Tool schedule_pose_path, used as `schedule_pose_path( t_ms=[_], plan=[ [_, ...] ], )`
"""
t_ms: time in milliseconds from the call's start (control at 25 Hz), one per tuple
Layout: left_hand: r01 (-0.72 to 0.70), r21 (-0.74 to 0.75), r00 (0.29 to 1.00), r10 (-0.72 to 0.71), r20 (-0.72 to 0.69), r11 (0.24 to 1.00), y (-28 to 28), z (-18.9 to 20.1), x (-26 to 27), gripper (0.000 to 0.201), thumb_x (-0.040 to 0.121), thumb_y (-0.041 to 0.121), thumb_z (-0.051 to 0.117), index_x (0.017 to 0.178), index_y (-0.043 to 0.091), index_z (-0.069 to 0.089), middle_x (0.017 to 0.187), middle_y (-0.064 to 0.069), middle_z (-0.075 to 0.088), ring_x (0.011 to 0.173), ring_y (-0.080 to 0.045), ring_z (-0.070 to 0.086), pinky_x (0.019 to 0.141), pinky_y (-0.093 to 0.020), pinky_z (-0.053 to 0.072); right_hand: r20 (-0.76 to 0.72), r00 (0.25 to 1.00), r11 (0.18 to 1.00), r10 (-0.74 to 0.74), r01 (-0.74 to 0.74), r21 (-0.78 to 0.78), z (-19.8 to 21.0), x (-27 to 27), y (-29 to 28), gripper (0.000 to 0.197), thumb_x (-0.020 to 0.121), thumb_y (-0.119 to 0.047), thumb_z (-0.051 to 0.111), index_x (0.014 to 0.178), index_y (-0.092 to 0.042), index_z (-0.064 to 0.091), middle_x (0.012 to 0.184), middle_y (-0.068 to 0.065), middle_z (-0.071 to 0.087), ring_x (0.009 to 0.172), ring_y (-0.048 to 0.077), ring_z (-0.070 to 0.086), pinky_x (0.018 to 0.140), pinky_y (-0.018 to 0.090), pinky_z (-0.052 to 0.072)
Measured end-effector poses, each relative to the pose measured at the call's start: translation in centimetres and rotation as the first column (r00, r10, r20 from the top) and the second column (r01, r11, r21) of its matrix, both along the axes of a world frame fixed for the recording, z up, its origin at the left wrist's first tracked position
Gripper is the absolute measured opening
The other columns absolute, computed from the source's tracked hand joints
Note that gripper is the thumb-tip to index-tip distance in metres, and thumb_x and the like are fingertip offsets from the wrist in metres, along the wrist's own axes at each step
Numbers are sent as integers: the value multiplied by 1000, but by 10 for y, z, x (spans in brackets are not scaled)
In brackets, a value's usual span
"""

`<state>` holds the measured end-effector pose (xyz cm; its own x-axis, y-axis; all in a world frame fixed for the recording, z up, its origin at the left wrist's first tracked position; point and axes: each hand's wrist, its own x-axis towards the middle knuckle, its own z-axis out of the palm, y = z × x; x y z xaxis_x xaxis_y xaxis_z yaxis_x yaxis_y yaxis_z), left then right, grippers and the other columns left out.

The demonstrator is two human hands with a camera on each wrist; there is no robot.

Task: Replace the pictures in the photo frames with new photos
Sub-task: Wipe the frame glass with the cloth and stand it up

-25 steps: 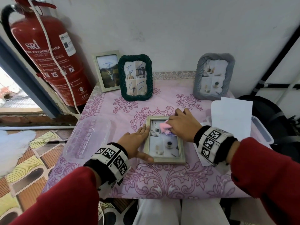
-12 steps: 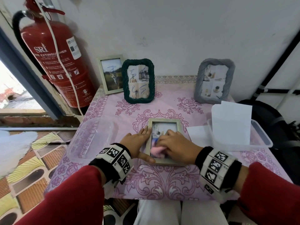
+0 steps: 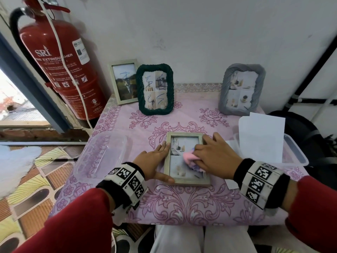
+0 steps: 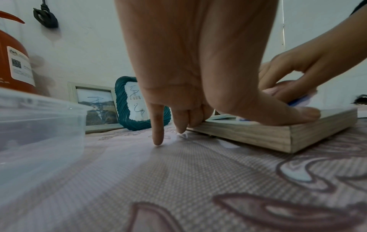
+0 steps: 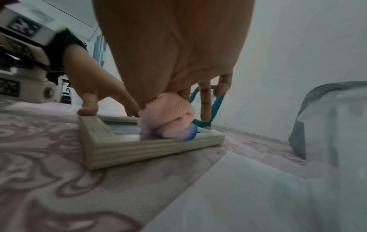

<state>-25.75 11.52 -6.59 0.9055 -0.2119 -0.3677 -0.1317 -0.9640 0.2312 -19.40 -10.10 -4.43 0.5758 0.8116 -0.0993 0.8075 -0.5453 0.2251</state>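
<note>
A light wooden photo frame (image 3: 189, 182) lies flat, glass up, on the pink tablecloth (image 3: 182, 203). My left hand (image 3: 155, 161) presses its left side with straight fingers, and the thumb lies on the near left corner (image 4: 298, 115). My right hand (image 3: 211, 155) grips a bunched pink cloth (image 3: 190, 157) and holds it against the glass at the middle right. The right wrist view shows the cloth (image 5: 170, 114) wadded under my palm, touching the frame (image 5: 149, 149). In the left wrist view the frame's edge (image 4: 258, 136) rests on the table.
Three frames stand against the back wall: a light wooden one (image 3: 124, 81), a dark green one (image 3: 155, 88) and a grey one (image 3: 240, 88). A clear plastic tub (image 3: 102, 154) sits left. Another tub (image 3: 299, 157) at right holds white paper (image 3: 260, 136). A red fire extinguisher (image 3: 60, 70) stands far left.
My right hand has rubbed the cloth from the top of the glass down to its lower left, then back to the middle right. The left hand has stayed on the frame.
</note>
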Motion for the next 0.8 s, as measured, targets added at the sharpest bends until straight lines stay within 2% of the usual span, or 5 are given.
schedule_pose_path(
  t_ms=[240,400,520,640,800],
  plan=[
    [-4,-26,1000,4,0,1000,0,-2,0,118,70,61,67,150,15,-8,159,-4,-9,147,-14,3,115,-45,26,-3,999,999,-33,33,44,-8,33,22,28,97,-29,35,113,-21,56,117,-4,60,110,23,41,87,36,27],
    [-22,-32,1000,22,2,999,-1,-2,1,118,69,60,68,150,15,-5,159,-5,-6,147,-15,-1,115,-48,24,-195,978,985,-77,105,139,-16,47,33,32,95,-30,38,123,-25,55,122,-4,56,109,21,39,85,35,26],
    [-13,-14,1000,14,23,1000,-1,-2,1,115,69,61,68,150,16,-1,159,-5,-2,147,-16,0,114,-46,24,-287,958,971,-8,76,227,-24,39,40,30,93,-25,42,119,-29,56,128,-10,52,105,18,37,83,35,25],
    [-21,-22,999,22,33,1000,-1,0,-1,114,69,60,68,150,19,-2,159,-3,-1,147,-15,0,115,-46,22,-253,966,980,59,-8,196,-26,22,46,29,87,-18,51,115,-27,56,127,-9,50,107,18,37,83,34,26],
    [-18,19,1000,18,15,1000,-1,0,-1,116,71,61,66,149,17,-7,159,-4,-5,147,-16,-2,116,-46,20,-288,950,974,122,-59,218,-24,-6,29,32,90,-26,47,121,-27,54,127,-11,53,111,19,41,86,36,29]
  ],
)
